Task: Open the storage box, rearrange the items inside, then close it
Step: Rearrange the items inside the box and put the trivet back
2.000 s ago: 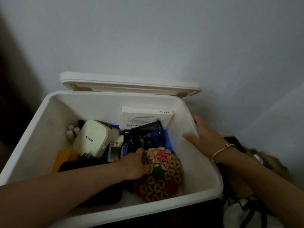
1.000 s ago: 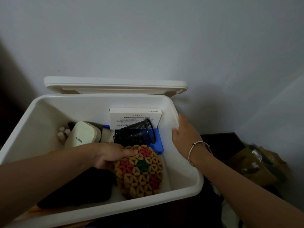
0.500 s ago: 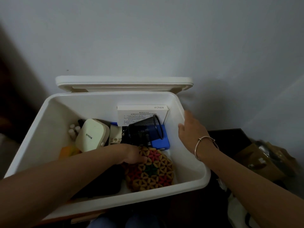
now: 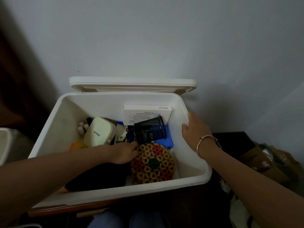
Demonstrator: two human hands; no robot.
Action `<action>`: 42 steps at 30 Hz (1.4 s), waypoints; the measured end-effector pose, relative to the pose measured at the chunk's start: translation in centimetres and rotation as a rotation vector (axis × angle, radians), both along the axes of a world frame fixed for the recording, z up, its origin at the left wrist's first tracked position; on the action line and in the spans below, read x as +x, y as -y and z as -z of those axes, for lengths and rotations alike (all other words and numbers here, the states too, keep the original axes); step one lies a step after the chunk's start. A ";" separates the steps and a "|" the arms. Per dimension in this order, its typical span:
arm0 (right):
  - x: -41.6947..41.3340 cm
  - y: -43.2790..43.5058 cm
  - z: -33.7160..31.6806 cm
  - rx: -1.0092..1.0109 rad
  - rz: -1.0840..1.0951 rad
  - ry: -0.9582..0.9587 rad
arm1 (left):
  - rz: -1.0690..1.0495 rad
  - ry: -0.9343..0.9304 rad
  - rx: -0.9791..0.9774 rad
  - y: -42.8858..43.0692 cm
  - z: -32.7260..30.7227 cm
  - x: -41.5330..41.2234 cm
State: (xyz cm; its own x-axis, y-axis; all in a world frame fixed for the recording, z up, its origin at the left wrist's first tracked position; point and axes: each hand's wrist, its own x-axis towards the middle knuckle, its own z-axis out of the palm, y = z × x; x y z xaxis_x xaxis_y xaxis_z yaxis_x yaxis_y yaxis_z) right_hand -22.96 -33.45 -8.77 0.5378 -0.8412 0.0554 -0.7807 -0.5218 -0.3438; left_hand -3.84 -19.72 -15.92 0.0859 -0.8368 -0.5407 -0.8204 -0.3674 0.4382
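The white storage box stands with its lid raised against the wall. My left hand reaches inside and grips the left edge of a round beaded flower-pattern mat that lies at the front right of the box. My right hand holds the box's right rim. Behind the mat a black mesh pen cup lies tipped on a blue item. A white carton leans on the back wall. A cream device sits at the left, a black pouch at the front.
Small white bottles and an orange item sit at the box's left side. A white bin stands to the left. Brown packaging lies on the right. The box rests on a wooden surface, with my knees below.
My left hand stays on the beaded mat, which has shifted slightly forward and to the right in the box. My right hand stays on the right rim. The camera view has drifted.
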 end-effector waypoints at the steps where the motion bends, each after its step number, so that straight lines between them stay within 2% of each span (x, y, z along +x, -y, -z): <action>1: 0.0 0.0 0.0 0.006 0.001 0.002 | 0.040 0.090 -0.009 -0.3 -0.1 0.4; 6: -0.1 0.0 0.0 0.029 0.005 0.018 | 0.327 0.307 0.022 -1.3 0.1 2.2; 19: -0.3 0.2 0.2 0.023 -0.020 0.045 | 0.500 0.543 -0.311 -1.7 2.2 0.9; 23: -0.3 0.2 0.2 0.016 -0.018 0.046 | 0.526 0.551 -0.281 -2.6 1.4 1.5; 28: -0.4 0.3 0.3 0.004 -0.013 0.040 | 0.621 0.591 -0.135 -3.9 -0.4 2.0; 30: -0.3 0.3 0.3 0.014 -0.012 0.044 | 0.550 0.559 0.018 -3.8 -1.1 1.3; 32: -0.3 0.3 0.2 0.014 -0.012 0.045 | 0.380 0.421 0.183 -2.4 -1.5 0.6; 35: -0.3 0.2 0.2 0.013 -0.007 0.044 | 0.077 0.141 0.189 -0.4 -1.3 -0.8; 39: -0.3 0.1 0.1 0.011 -0.002 0.046 | 0.046 0.130 0.213 0.4 -0.9 -3.2; 42: -0.3 0.1 0.1 0.006 -0.002 0.038 | 0.100 0.250 0.148 0.6 -0.2 -4.3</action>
